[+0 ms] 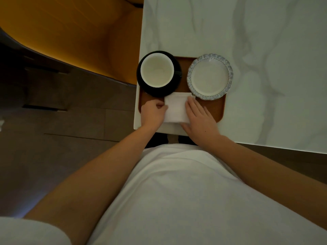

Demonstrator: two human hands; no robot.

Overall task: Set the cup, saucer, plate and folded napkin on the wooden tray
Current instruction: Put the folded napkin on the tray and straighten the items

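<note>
Napkin (177, 107), white and folded to a rectangle, lies on the near middle of the wooden tray (215, 110), its long axis running near to far. Its far edge sits just beside the black saucer (158, 91) on the left and the blue-rimmed plate (210, 76) on the right. The white cup (157, 70) stands on the saucer at the tray's far left; the plate sits at the far right, its rim reaching past the tray's edge. The tray rests at the near left corner of the marble table (265, 41).

Both hands flank the napkin. The left hand (153, 112) has its fingers curled at the napkin's left edge and seems to pinch it, though the contact itself is small and dim. The right hand (200, 116) lies flat with straight fingers along the right edge, pressing rather than grasping. Everything already looks to be on the tray, so what remains is probably squaring the napkin: any nudge would run along its long axis, and both hands are equally near.
</note>
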